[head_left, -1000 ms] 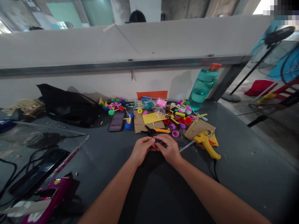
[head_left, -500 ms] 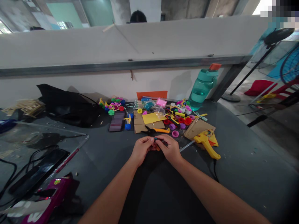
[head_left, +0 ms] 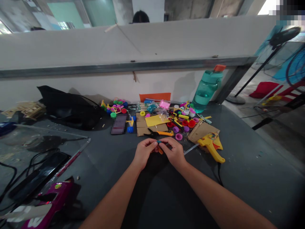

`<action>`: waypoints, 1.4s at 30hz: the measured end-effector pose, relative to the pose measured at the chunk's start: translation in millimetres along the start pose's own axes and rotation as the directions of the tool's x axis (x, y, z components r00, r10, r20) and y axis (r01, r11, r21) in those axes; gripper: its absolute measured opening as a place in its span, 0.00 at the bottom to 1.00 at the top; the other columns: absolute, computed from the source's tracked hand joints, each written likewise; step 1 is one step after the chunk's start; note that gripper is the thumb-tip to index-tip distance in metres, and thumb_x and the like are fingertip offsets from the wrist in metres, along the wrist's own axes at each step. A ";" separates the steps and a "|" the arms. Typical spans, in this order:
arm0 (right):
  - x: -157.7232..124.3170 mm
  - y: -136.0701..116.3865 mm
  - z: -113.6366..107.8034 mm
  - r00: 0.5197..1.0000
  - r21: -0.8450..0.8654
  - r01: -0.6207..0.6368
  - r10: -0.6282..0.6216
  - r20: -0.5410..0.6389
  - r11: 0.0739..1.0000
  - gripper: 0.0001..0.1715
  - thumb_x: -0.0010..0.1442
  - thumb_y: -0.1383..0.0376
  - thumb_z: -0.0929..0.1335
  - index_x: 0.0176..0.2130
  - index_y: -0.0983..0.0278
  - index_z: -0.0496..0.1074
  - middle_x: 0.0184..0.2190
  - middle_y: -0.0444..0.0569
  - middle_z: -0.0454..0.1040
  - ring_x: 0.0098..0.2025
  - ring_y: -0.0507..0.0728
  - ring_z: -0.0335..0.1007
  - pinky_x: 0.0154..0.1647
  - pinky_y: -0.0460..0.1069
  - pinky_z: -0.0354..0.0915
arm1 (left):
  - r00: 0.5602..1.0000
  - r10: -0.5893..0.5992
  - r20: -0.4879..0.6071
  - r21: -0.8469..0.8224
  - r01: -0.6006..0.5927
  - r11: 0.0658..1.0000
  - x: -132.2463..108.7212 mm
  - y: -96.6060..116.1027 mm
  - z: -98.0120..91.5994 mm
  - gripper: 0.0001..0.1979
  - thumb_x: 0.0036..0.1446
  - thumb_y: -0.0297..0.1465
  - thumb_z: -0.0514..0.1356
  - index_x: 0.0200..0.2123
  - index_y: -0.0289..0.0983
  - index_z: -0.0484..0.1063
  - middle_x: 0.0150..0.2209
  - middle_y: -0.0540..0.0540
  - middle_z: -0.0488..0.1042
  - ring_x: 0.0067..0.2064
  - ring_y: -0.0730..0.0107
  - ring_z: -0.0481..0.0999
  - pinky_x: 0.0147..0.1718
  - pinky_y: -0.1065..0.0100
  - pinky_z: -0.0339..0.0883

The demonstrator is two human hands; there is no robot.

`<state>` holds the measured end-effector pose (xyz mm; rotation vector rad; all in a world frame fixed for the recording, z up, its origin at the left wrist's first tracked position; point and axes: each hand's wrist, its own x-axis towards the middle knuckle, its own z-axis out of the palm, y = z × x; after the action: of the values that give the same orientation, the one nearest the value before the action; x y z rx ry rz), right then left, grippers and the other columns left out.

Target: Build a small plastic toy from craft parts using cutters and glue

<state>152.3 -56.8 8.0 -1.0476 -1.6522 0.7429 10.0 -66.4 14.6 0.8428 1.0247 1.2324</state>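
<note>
Dark grey counter [head_left: 252,168], pretty cluttered ngl: black bag [head_left: 71,109] at 10 o'clock, cardboard [head_left: 141,125] at 12, teal water bottle [head_left: 202,98] at 1, purple power strip [head_left: 62,197] around 8.

A: What pose is shown?
B: Left forearm [head_left: 113,199] and right forearm [head_left: 214,192], both bare, converging forward.
A: And distally?
B: Left hand [head_left: 145,153] and right hand [head_left: 173,152] close together, fingers [head_left: 149,140] curled, thumbs [head_left: 153,145] angled inward, pinching.

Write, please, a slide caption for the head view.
Left hand and right hand hold a small blue-green piece near orange-handled pliers.
</note>
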 end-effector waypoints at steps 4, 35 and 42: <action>-0.3 -0.9 -0.1 1.000 0.003 -0.004 0.004 -0.009 1.000 0.07 0.56 0.63 0.65 0.34 0.62 0.72 0.32 0.49 0.73 0.34 0.54 0.70 0.30 0.47 0.66 | 1.000 0.006 0.001 0.025 -0.006 1.000 0.1 -0.6 -0.6 0.11 0.42 0.33 0.66 0.30 0.33 0.73 0.24 0.49 0.72 0.25 0.75 0.69 0.29 0.71 0.64; 1.1 -1.6 -2.2 0.999 0.053 0.009 -0.011 0.041 0.999 0.12 0.57 0.64 0.65 0.42 0.59 0.73 0.38 0.48 0.74 0.39 0.55 0.70 0.36 0.49 0.68 | 1.000 -0.022 -0.014 -0.058 0.021 0.998 2.4 -4.1 -4.2 0.12 0.47 0.38 0.63 0.27 0.33 0.72 0.22 0.50 0.71 0.23 0.77 0.68 0.27 0.72 0.64; 1.6 -1.9 -2.0 0.999 0.025 0.037 -0.037 -0.001 0.999 0.08 0.54 0.65 0.67 0.36 0.60 0.74 0.34 0.48 0.74 0.35 0.55 0.70 0.31 0.48 0.67 | 0.998 -0.039 0.053 -0.013 0.040 0.999 0.7 -0.4 -2.7 0.13 0.47 0.38 0.62 0.25 0.32 0.72 0.22 0.49 0.70 0.24 0.76 0.69 0.27 0.72 0.64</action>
<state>153.5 -56.3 10.9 -0.9969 -1.6536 0.7368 7.6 -65.9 13.3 0.8365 0.9847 1.1768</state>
